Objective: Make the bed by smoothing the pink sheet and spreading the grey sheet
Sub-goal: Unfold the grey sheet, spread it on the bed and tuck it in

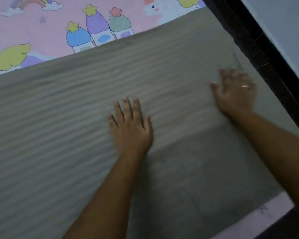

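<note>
The grey sheet (76, 135) is plain with faint tone-on-tone stripes. The pink sheet (33, 30) carries pastel rainbows, clouds, star-topped towers and yellow wings. The bed frame (259, 42) at right is black.

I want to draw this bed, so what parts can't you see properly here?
Head view, right hand: smeared by motion blur, so its fingertips are unclear.
Head view, pink sheet: mostly hidden under the grey sheet; its cartoon print is cut by the top edge.
Head view, grey sheet: runs past the left edge, so its extent is unknown.
</note>
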{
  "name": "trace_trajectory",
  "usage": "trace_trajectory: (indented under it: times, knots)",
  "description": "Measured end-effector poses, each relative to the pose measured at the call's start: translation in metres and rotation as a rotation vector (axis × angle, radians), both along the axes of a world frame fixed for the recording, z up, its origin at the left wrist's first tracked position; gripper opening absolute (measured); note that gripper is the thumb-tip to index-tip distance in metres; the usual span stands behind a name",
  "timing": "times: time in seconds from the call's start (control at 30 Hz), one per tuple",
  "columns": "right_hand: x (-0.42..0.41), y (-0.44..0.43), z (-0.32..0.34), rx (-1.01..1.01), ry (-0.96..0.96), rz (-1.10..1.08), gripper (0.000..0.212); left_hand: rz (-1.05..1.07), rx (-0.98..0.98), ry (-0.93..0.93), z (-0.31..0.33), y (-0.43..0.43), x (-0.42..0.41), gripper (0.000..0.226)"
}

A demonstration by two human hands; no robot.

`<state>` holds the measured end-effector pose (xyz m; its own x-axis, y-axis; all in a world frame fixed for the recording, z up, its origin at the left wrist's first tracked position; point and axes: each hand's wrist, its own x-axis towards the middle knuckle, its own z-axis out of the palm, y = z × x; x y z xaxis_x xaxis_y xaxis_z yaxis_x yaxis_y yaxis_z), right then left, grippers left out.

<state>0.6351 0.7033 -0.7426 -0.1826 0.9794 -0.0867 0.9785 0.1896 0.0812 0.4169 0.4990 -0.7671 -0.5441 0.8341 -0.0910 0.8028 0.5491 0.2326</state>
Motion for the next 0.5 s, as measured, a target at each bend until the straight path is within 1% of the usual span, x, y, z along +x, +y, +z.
trace_trajectory:
  times: [0.1,0.13,0.17,0.2,0.23,0.27,0.3,0.33,0.37,0.4,0.43,0.5]
  knots:
    - [0.048,0.024,0.027,-0.098,0.06,-0.377,0.068,-0.131,0.005,-0.003,0.003,-0.025,0.035,0.065]
    - [0.049,0.023,0.034,-0.112,0.056,-0.454,0.069,-0.203,0.008,-0.035,0.007,-0.031,0.043,0.064]
    - [0.042,0.018,0.036,-0.08,0.043,-0.448,0.069,-0.297,0.012,-0.084,0.012,-0.035,0.049,0.063]
    - [0.026,0.011,0.035,-0.021,0.044,-0.36,0.069,-0.407,0.027,-0.174,0.018,-0.037,0.052,0.061]
    - [0.001,-0.003,0.031,0.025,0.065,-0.215,0.069,-0.501,0.071,-0.308,0.024,-0.039,0.048,0.057]
    - [-0.03,-0.022,0.025,0.025,0.102,-0.068,0.07,-0.547,0.129,-0.471,0.03,-0.043,0.038,0.053]
    - [-0.063,-0.045,0.016,0.011,0.145,0.063,0.07,-0.523,0.219,-0.573,0.035,-0.048,0.023,0.048]
    - [-0.095,-0.07,0.008,0.011,0.182,0.181,0.068,-0.421,0.314,-0.588,0.035,-0.055,0.002,0.045]
    - [-0.125,-0.097,0.001,0.024,0.226,0.278,0.065,-0.266,0.386,-0.536,0.032,-0.061,-0.024,0.044]
    - [-0.151,-0.125,-0.004,0.036,0.285,0.359,0.062,-0.106,0.408,-0.442,0.027,-0.068,-0.053,0.046]
    - [-0.173,-0.152,-0.008,0.038,0.344,0.438,0.059,0.029,0.374,-0.324,0.023,-0.076,-0.08,0.048]
    - [-0.198,-0.199,-0.015,-0.021,0.399,0.559,0.057,0.205,0.176,-0.134,0.017,-0.085,-0.11,0.051]
